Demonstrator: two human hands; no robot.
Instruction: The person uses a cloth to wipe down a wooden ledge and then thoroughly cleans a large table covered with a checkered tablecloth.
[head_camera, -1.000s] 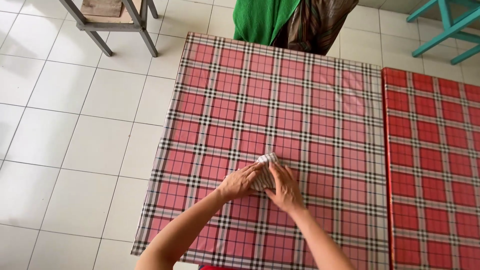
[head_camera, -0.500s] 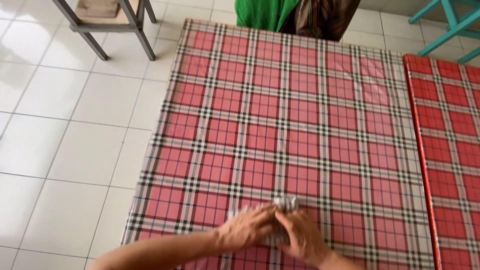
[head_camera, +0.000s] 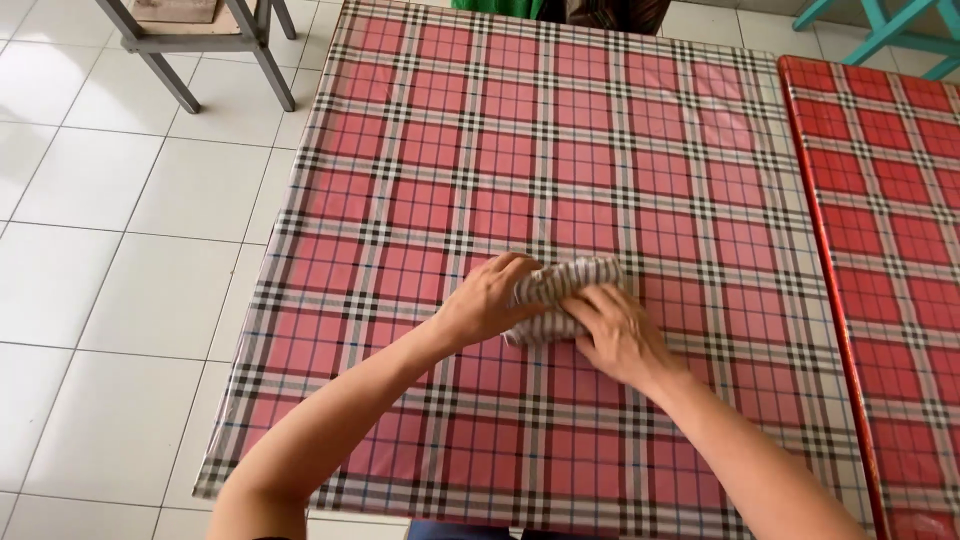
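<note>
Left hand, right hand both grasping one striped cloth; two tables.

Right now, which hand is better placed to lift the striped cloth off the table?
Probably the left hand: its fingers curl around the striped cloth at its left end, while the right hand lies flatter on its near edge.

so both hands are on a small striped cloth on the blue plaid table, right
Not quite: the plaid table is pink-red with black and white lines, not blue. The head view shows the left hand and right hand both on the small striped cloth.
</note>
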